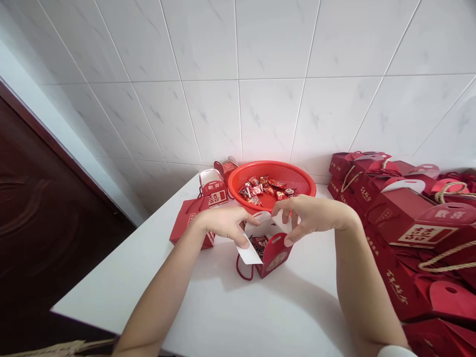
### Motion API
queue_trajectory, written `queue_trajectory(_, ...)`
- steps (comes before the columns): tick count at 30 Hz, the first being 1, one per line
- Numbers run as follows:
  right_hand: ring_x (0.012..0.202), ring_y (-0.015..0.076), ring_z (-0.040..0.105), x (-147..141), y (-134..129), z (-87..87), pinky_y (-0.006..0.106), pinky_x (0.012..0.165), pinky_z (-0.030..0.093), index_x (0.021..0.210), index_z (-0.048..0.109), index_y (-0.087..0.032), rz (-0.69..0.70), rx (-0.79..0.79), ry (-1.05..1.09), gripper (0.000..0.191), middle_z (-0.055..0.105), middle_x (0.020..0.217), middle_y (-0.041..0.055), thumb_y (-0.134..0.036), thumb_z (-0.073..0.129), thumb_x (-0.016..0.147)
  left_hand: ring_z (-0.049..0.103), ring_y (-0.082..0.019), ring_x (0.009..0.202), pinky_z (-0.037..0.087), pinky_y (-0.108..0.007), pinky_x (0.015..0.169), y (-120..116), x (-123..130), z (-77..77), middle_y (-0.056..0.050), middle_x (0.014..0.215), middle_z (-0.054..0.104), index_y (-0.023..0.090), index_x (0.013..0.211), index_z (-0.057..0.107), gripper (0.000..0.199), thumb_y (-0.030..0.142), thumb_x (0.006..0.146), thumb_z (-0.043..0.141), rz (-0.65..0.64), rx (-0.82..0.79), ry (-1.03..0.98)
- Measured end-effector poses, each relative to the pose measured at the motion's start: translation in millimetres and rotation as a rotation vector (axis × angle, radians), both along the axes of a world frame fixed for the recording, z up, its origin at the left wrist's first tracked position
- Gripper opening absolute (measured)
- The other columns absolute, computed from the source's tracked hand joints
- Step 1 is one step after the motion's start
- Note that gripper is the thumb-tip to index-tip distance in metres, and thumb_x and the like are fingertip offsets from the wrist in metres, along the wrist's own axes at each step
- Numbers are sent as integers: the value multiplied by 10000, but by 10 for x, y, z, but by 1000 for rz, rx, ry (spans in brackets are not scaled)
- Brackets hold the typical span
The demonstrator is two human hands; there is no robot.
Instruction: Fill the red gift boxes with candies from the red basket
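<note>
A small red gift box (275, 255) stands on the white table, its top flaps up and red-wrapped pieces inside. My left hand (228, 224) is at its left side, the thumb on a white-faced flap (250, 252) that leans outward, the fingers curved apart over the opening. On the right side, my right hand (307, 218) arches beside the box, its thumb near the front flap and its fingers spread above the rear edge. A dark red cord (243, 273) hangs from the box's left side. Neither hand holds anything else.
Behind the box, a red plastic basket (273, 166) holds several wrapped candies (256, 190). A red box (188, 218) and smaller boxes (215, 191) stand at the left. Many red boxes with cords (420, 223) are piled along the right. A tiled wall rises behind the table (208, 302).
</note>
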State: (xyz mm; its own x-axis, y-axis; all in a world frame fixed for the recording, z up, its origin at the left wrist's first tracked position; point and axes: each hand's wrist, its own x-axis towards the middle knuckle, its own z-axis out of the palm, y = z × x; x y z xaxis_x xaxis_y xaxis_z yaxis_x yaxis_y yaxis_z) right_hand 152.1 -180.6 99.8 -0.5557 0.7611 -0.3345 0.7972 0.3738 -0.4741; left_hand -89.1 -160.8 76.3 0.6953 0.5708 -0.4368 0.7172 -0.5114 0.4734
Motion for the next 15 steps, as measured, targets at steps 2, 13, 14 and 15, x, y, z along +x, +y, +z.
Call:
queue_trajectory(2,889,224,652,24,-9,5,270,640,476,1207,613,-231,-31,48,-26,662,682,1058,58,-509,822,643,626,-252,1078,507,-279,826,-19,2,30,-24,1258,675,243,1424,551,726,385,725,687,26,-8,36)
queue_trajectory(13,897,230,637,-21,-47,-31,281,725,455,870,783,-200,152,27,-6,309,720,910,49,-460,802,706,499,-301,1354,443,-321,1034,-39,-116,-12,-91,1618,350,281,1581,295,1107,581,652,815,8,-46,-37)
queue_trajectory(14,873,217,635,-14,-55,-26,280,735,454,835,790,-202,230,8,56,281,722,885,42,-462,786,728,503,-298,1350,448,-314,1021,-42,-116,-12,-96,1606,373,274,1576,310,1091,567,655,817,13,-37,-38)
queue_trajectory(15,848,204,634,-6,-61,-22,277,742,455,814,795,-205,293,-10,122,268,724,865,36,-463,774,745,523,-291,1327,458,-308,1001,-48,-109,-5,-100,1583,413,263,1570,324,1056,545,675,807,22,-27,-39)
